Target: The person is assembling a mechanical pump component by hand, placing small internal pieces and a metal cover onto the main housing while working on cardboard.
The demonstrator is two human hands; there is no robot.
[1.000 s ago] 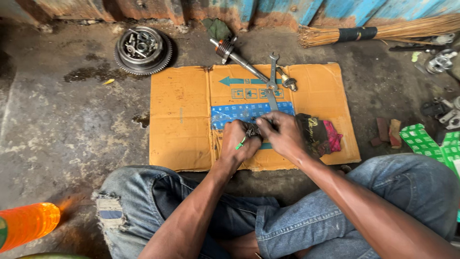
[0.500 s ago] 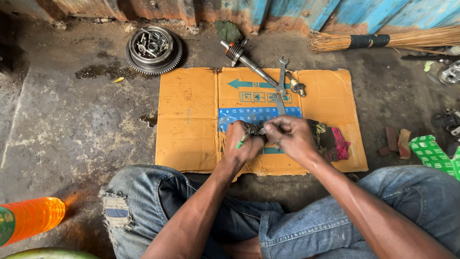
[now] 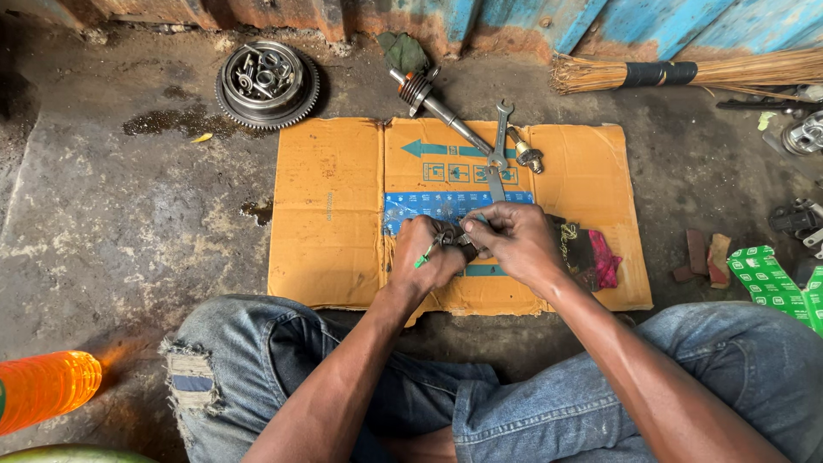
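1. Two hands meet on one small dark metal part (image 3: 452, 237), held just above the near middle of the flattened cardboard sheet (image 3: 330, 214). I use that sheet as my landmark.
2. Since a second ago the hands have hardly shifted against the cardboard; only the head camera has drifted, so the sheet sits a little differently in view. I judge the work on the part is continuing in place, with nothing picked up or set down.
3. My left hand (image 3: 429, 261) is curled closed around the part's left side, with one thin green stick-like piece (image 3: 424, 256) poking out between its fingers.
4. My right hand (image 3: 513, 243) is closed too, pinching the part's right end with fingertips bent in; I cannot see how much of the part lies under it.
5. On the sheet's far edge lie one open-ended spanner (image 3: 499, 146), one long splined shaft with a spring (image 3: 435, 105) and one short bolt-like fitting (image 3: 526, 155).
6. On the sheet's right side, just beside the right hand, is one dark and pink rag (image 3: 593, 255).
7. Beyond the sheet's far left corner stands one toothed clutch basket (image 3: 267, 82) full of small parts I cannot count.
8. Past the far right corner lies one straw broom (image 3: 686, 73); well off the near left corner lies one orange bottle (image 3: 45, 387); right of the sheet is one green carton (image 3: 776, 279).
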